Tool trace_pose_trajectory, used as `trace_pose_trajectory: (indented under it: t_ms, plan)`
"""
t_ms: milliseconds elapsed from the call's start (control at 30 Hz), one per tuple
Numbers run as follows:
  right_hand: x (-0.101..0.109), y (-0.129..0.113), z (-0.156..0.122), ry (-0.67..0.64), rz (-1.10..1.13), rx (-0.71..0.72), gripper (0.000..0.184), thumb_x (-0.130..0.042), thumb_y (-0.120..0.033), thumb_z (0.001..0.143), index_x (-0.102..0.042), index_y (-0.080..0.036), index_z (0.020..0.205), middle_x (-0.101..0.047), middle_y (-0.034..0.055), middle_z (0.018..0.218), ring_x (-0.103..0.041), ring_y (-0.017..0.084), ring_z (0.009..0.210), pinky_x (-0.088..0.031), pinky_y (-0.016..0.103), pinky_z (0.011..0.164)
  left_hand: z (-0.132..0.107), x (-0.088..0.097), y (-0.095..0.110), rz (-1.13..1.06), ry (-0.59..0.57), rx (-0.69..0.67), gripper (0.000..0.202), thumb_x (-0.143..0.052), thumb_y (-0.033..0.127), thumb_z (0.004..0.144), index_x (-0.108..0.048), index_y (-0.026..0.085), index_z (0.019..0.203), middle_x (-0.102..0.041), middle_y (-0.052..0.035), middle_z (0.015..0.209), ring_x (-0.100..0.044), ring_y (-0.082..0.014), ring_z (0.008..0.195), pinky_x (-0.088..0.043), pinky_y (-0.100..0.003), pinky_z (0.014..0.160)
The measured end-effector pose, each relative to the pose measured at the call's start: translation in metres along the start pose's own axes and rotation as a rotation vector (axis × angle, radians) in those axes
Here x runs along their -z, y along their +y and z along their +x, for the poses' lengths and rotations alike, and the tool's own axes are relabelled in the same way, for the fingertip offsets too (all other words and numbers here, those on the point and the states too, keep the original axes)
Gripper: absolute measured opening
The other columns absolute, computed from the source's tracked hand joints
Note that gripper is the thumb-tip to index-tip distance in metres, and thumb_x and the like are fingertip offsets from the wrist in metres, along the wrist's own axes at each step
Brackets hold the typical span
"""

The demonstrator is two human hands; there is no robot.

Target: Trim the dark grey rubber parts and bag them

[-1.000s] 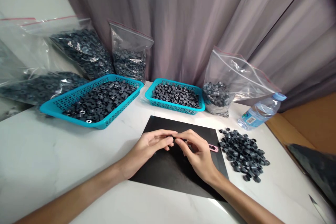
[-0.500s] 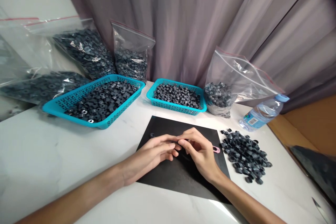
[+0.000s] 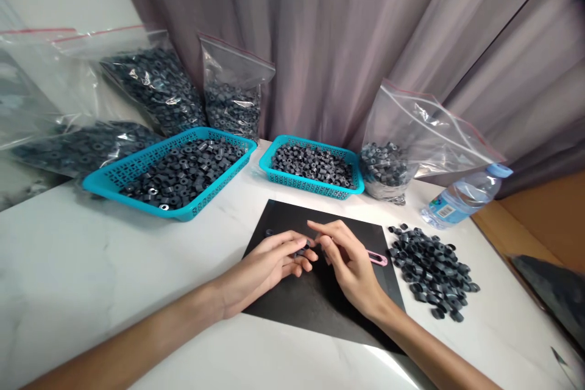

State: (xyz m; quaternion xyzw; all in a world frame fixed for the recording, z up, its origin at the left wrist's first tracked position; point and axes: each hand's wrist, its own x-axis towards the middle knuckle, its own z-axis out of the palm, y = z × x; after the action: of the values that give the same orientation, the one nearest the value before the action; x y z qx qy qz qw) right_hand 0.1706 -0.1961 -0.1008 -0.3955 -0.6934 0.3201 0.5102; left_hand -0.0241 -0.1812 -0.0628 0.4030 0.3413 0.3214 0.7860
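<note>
Both hands meet over a black mat (image 3: 283, 303) on the white table. My left hand (image 3: 269, 263) has its fingers curled round a small dark ring-shaped part (image 3: 301, 251) at the fingertips. My right hand (image 3: 348, 262) is closed round a pink-handled cutter (image 3: 377, 258), whose pink end sticks out to the right; its tip meets the part. One small dark ring (image 3: 269, 233) lies loose on the mat just beyond my left hand.
A pile of dark rings (image 3: 432, 270) lies right of the mat. Two turquoise baskets (image 3: 114, 177) (image 3: 315, 186) of rings stand behind. Zip bags of rings (image 3: 155, 94) (image 3: 235, 106) (image 3: 397, 155) lean on the curtain. A water bottle (image 3: 466, 198) lies at right.
The hands have stayed together over the mat with small finger movements. A loose ring now lies on the mat near my left hand. The view has shifted slightly.
</note>
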Motion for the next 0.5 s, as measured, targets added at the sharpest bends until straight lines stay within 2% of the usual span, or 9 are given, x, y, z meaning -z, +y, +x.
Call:
trace_pose_trajectory:
  t_ms: [133, 267, 367, 500]
  plan:
    - [-0.002, 0.000, -0.002, 0.073, 0.030, -0.022, 0.030, -0.050, -0.032, 0.107, -0.060, -0.024, 0.134, -0.062, 0.0042, 0.097, -0.057, 0.015, 0.072, -0.050, 0.026, 0.062, 0.001, 0.001, 0.000, 0.033, 0.008, -0.009, 0.020, -0.064, 0.034, 0.095, -0.070, 0.015, 0.100, -0.071, -0.0058, 0.091, -0.062, -0.0157, 0.081, -0.040, -0.030, 0.073]
    - [-0.002, -0.007, 0.001, 0.113, -0.054, 0.026, 0.021, -0.053, -0.029, 0.105, -0.064, -0.022, 0.121, -0.065, 0.0046, 0.093, -0.062, 0.017, 0.076, -0.052, 0.028, 0.064, 0.002, 0.001, -0.002, 0.018, -0.011, 0.020, 0.023, -0.063, 0.038, 0.095, -0.067, 0.016, 0.097, -0.072, -0.0069, 0.086, -0.063, -0.0175, 0.076, -0.040, -0.031, 0.070]
    - [-0.001, -0.015, 0.003, 0.058, -0.143, 0.144, 0.017, -0.052, -0.024, 0.105, -0.066, -0.023, 0.116, -0.066, 0.0049, 0.094, -0.064, 0.019, 0.081, -0.055, 0.031, 0.073, 0.001, 0.000, -0.005, -0.002, -0.050, 0.065, 0.025, -0.059, 0.039, 0.096, -0.066, 0.015, 0.093, -0.072, -0.0083, 0.082, -0.063, -0.0186, 0.075, -0.040, -0.032, 0.070]
    - [-0.001, -0.024, 0.001, -0.110, -0.161, 0.249, 0.026, -0.046, -0.016, 0.107, -0.061, -0.025, 0.126, -0.064, 0.0068, 0.106, -0.065, 0.020, 0.093, -0.056, 0.033, 0.082, -0.003, -0.003, -0.011, -0.067, -0.116, 0.092, 0.030, -0.054, 0.040, 0.097, -0.068, 0.015, 0.089, -0.067, -0.0051, 0.081, -0.063, -0.0185, 0.073, -0.043, -0.034, 0.073]
